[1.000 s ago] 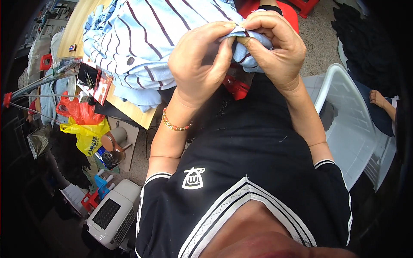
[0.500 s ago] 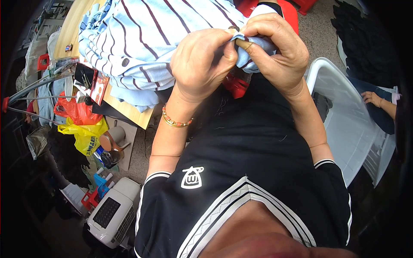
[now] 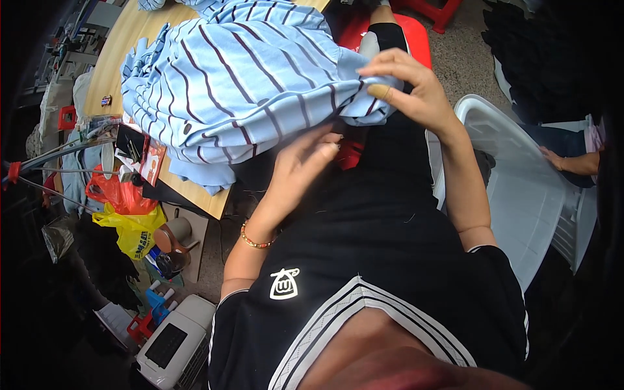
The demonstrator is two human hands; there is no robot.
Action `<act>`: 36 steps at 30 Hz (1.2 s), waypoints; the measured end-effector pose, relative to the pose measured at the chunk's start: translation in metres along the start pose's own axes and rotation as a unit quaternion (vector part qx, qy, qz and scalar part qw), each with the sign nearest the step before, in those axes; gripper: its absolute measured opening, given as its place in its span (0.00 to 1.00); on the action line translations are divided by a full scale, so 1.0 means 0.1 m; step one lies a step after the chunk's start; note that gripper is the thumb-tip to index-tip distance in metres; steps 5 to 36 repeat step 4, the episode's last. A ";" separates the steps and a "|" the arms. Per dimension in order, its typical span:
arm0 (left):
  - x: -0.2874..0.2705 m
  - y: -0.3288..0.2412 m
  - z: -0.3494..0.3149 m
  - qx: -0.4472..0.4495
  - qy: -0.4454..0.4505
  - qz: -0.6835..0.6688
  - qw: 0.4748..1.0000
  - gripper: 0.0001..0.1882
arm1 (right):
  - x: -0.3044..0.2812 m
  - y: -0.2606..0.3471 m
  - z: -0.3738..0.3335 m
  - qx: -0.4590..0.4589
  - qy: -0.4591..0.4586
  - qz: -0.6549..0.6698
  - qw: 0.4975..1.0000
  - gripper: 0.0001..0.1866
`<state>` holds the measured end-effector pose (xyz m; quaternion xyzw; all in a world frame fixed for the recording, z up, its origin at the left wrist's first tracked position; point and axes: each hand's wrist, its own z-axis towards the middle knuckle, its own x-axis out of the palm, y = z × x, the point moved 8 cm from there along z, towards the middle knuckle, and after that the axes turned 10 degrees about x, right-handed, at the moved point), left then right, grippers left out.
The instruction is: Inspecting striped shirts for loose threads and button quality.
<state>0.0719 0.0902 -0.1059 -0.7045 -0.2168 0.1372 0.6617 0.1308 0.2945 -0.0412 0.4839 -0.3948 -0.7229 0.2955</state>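
A light blue knit cardigan (image 3: 214,84) with dark stripes and dark buttons lies bunched over the table and across my lap. My right hand (image 3: 413,91) pinches its right end between thumb and fingers. A tan cover (image 3: 379,91) sits on that thumb. Below the cardigan's lower edge, my left hand (image 3: 300,166) is apart from the cloth, its thumb and fingers stretched out and slightly blurred. Nothing shows in it. A beaded bracelet (image 3: 255,236) circles the left wrist.
The wooden table (image 3: 201,193) runs along the left. Beside it hang red (image 3: 123,190) and yellow bags (image 3: 133,227). A white plastic basket (image 3: 520,208) stands at right, with another person's hand (image 3: 556,159) at its rim. A red stool (image 3: 419,39) is ahead.
My left hand has let go of the cardigan's edge and drawn down and away. My right hand still grips the cloth, a little lower, and the cardigan's right end hangs loose.
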 end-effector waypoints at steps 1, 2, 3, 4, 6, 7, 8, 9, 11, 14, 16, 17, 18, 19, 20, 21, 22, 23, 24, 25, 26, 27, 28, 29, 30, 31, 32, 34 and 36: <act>0.01 0.12 -0.03 -0.043 0.001 -0.095 0.995 0.36 | -0.03 -0.05 0.09 0.029 0.001 0.004 1.000 0.19; 0.02 0.13 -0.04 -0.041 0.005 -0.093 0.995 0.36 | -0.04 -0.19 0.20 0.065 -0.011 0.067 0.996 0.26; 0.02 0.13 -0.07 -0.041 -0.027 -0.160 0.986 0.39 | -0.04 -0.37 0.35 0.084 -0.032 0.058 0.994 0.30; 0.04 0.13 -0.09 -0.041 -0.055 -0.227 0.971 0.42 | -0.05 -0.61 0.51 0.104 -0.056 0.046 0.992 0.34; 0.04 0.13 -0.09 -0.041 -0.055 -0.227 0.971 0.42 | -0.05 -0.61 0.51 0.104 -0.056 0.046 0.992 0.34; 0.04 0.13 -0.09 -0.041 -0.055 -0.227 0.971 0.42 | -0.05 -0.61 0.51 0.104 -0.056 0.046 0.992 0.34; 0.04 0.13 -0.09 -0.041 -0.055 -0.227 0.971 0.42 | -0.05 -0.61 0.51 0.104 -0.056 0.046 0.992 0.34; 0.04 0.13 -0.09 -0.041 -0.055 -0.227 0.971 0.42 | -0.05 -0.61 0.51 0.104 -0.056 0.046 0.992 0.34; 0.04 0.13 -0.09 -0.041 -0.055 -0.227 0.971 0.42 | -0.05 -0.61 0.51 0.104 -0.056 0.046 0.992 0.34; 0.04 0.13 -0.09 -0.041 -0.055 -0.227 0.971 0.42 | -0.05 -0.61 0.51 0.104 -0.056 0.046 0.992 0.34; 0.04 0.13 -0.09 -0.041 -0.055 -0.227 0.971 0.42 | -0.05 -0.61 0.51 0.104 -0.056 0.046 0.992 0.34; 0.04 0.13 -0.09 -0.041 -0.055 -0.227 0.971 0.42 | -0.05 -0.61 0.51 0.104 -0.056 0.046 0.992 0.34; 0.04 0.13 -0.09 -0.041 -0.055 -0.227 0.971 0.42 | -0.05 -0.61 0.51 0.104 -0.056 0.046 0.992 0.34; 0.04 0.13 -0.09 -0.041 -0.055 -0.227 0.971 0.42 | -0.05 -0.61 0.51 0.104 -0.056 0.046 0.992 0.34; 0.04 0.13 -0.09 -0.041 -0.055 -0.227 0.971 0.42 | -0.05 -0.61 0.51 0.104 -0.056 0.046 0.992 0.34; 0.04 0.13 -0.09 -0.041 -0.055 -0.227 0.971 0.42 | -0.05 -0.61 0.51 0.104 -0.056 0.046 0.992 0.34; 0.04 0.13 -0.09 -0.041 -0.055 -0.227 0.971 0.42 | -0.05 -0.61 0.51 0.104 -0.056 0.046 0.992 0.34; 0.04 0.13 -0.09 -0.041 -0.055 -0.227 0.971 0.42 | -0.05 -0.61 0.51 0.104 -0.056 0.046 0.992 0.34; 0.04 0.13 -0.09 -0.041 -0.055 -0.227 0.971 0.42 | -0.05 -0.61 0.51 0.104 -0.056 0.046 0.992 0.34; 0.04 0.13 -0.09 -0.041 -0.055 -0.227 0.971 0.42 | -0.05 -0.61 0.51 0.104 -0.056 0.046 0.992 0.34; 0.04 0.13 -0.09 -0.041 -0.055 -0.227 0.971 0.42 | -0.05 -0.61 0.51 0.104 -0.056 0.046 0.992 0.34; 0.04 0.13 -0.09 -0.041 -0.055 -0.227 0.971 0.42 | -0.05 -0.61 0.51 0.104 -0.056 0.046 0.992 0.34; 0.04 0.13 -0.09 -0.041 -0.055 -0.227 0.971 0.42 | -0.05 -0.61 0.51 0.104 -0.056 0.046 0.992 0.34; 0.04 0.13 -0.09 -0.041 -0.055 -0.227 0.971 0.42 | -0.05 -0.61 0.51 0.104 -0.056 0.046 0.992 0.34; 0.04 0.13 -0.09 -0.041 -0.055 -0.227 0.971 0.42 | -0.05 -0.61 0.51 0.104 -0.056 0.046 0.992 0.34; 0.04 0.13 -0.09 -0.041 -0.055 -0.227 0.971 0.42 | -0.05 -0.61 0.51 0.104 -0.056 0.046 0.992 0.34; 0.04 0.13 -0.09 -0.041 -0.055 -0.227 0.971 0.42 | -0.05 -0.61 0.51 0.104 -0.056 0.046 0.992 0.34; 0.04 0.13 -0.09 -0.041 -0.055 -0.227 0.971 0.42 | -0.05 -0.61 0.51 0.104 -0.056 0.046 0.992 0.34; 0.04 0.13 -0.09 -0.041 -0.055 -0.227 0.971 0.42 | -0.05 -0.61 0.51 0.104 -0.056 0.046 0.992 0.34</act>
